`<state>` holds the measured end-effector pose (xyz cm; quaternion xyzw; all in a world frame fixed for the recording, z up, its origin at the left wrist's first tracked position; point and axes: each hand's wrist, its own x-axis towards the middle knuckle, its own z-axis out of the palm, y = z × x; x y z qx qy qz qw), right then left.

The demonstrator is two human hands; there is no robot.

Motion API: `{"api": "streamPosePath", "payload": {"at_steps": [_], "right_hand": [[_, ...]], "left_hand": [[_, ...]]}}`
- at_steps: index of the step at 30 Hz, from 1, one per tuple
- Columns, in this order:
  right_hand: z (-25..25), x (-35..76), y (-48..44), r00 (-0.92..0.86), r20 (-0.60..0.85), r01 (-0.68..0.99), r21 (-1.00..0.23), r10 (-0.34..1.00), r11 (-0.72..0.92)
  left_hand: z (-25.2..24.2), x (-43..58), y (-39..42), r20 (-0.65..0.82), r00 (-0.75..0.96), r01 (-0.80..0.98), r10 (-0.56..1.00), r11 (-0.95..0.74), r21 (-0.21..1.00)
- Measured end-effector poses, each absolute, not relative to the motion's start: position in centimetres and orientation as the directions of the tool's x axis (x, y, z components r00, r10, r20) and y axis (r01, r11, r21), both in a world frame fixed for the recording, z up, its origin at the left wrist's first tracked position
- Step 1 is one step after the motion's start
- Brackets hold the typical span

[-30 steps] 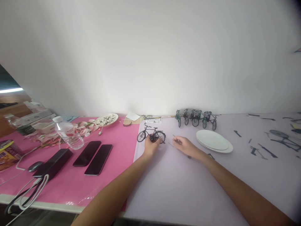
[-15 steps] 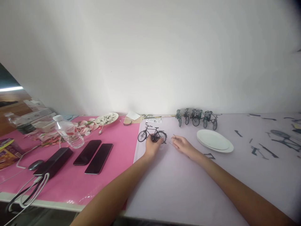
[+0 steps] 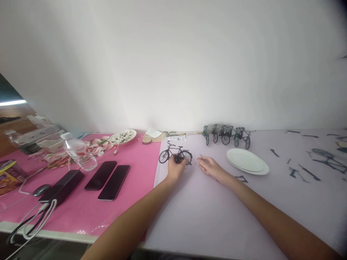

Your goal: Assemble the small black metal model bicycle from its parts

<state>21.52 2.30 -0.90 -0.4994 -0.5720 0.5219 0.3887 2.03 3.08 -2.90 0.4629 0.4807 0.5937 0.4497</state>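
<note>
My left hand [image 3: 175,169] is closed around the lower middle of a black miniature bicycle [image 3: 181,149], which stands upright in side view with its handlebar to the left. The thumb lies in front of the bicycle, and the other fingers are mostly hidden behind it. A short way to the right, my right hand [image 3: 211,167] is pinched, with a thin dark sliver [image 3: 195,164] showing at its fingertips. That piece is too small to name. Near the right wrist a small black frame-shaped part [image 3: 241,178] lies on the pale tabletop.
Several finished-looking miniature bicycles [image 3: 226,135] stand along the wall. White plates [image 3: 245,160] lie to the right, with loose dark parts [image 3: 309,172] beyond. On the pink side are two phones [image 3: 114,182], a water bottle [image 3: 79,151], a power strip [image 3: 61,186] and a plate of small pieces [image 3: 123,137].
</note>
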Motion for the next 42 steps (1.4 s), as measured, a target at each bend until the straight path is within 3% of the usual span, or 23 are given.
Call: {"api": "streamPosePath", "payload": {"at_steps": [20, 42], "right_hand": [[-1.9, 21.8, 2.8, -0.19, -0.092, 0.115, -0.991, 0.978, -0.07], [-2.4, 21.9, 2.8, -0.229, -0.043, 0.227, -0.974, 0.973, 0.01]], "left_hand": [[-2.9, 2.0, 3.1, 0.104, -0.157, -0.132, 0.982, -0.126, 0.983], [-3.0, 1.8, 3.3, 0.09, -0.129, -0.129, 0.987, -0.107, 0.986]]}}
